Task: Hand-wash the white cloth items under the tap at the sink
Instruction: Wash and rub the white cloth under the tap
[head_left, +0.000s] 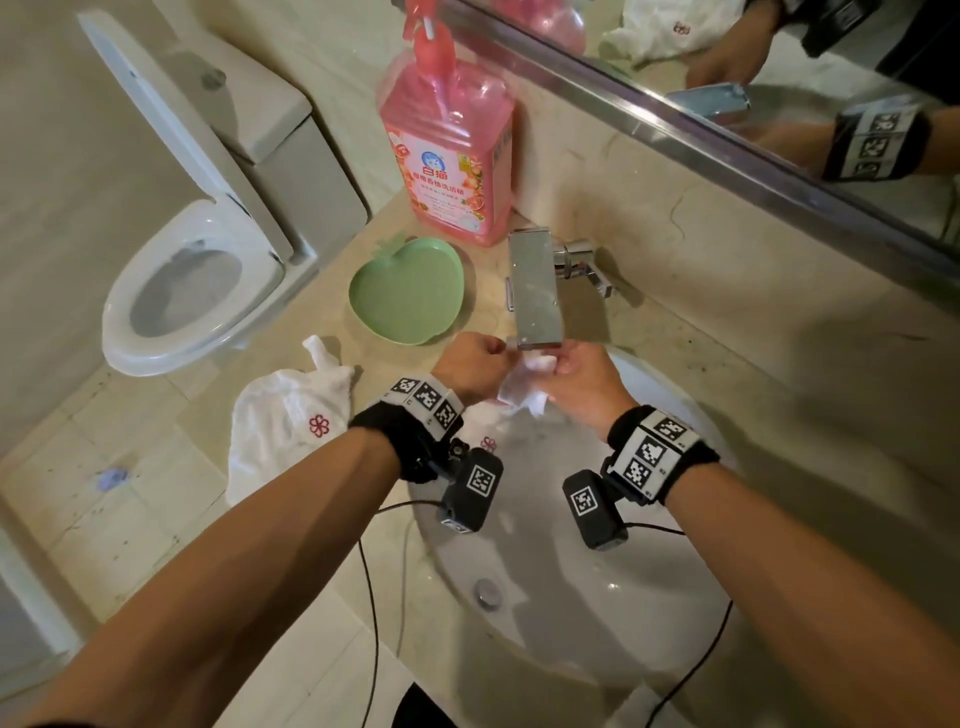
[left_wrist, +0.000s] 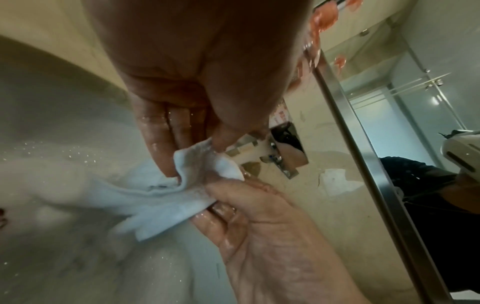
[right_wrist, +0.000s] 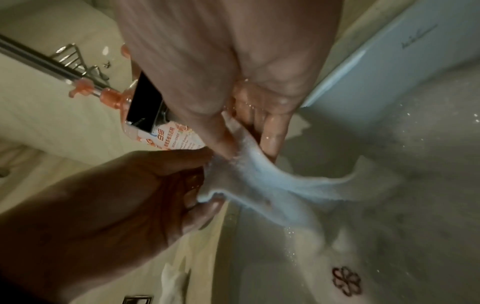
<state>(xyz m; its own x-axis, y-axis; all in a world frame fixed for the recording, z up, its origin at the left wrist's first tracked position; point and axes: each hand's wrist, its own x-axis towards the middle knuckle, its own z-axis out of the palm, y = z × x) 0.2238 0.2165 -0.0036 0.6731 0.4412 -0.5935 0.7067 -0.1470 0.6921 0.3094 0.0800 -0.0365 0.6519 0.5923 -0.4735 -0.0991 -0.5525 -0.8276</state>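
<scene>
White cloth (head_left: 522, 391) with red flower mark, pink detergent bottle (head_left: 449, 156), green apple-shaped dish (head_left: 406, 291), white sink (head_left: 571, 597)

Wet white cloth (head_left: 521, 391) — glossy metal tap (head_left: 535, 291)

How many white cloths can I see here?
2: one white cloth held by both hands under the tap, over the sink; another lies on the counter, left. More may be hidden.

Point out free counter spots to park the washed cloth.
Bare counter lies left of the dry white cloth, toward the near edge. Behind it, the green dish, pink detergent bottle and tap crowd the counter. Right of the sink, bare counter runs along the mirror wall.
</scene>
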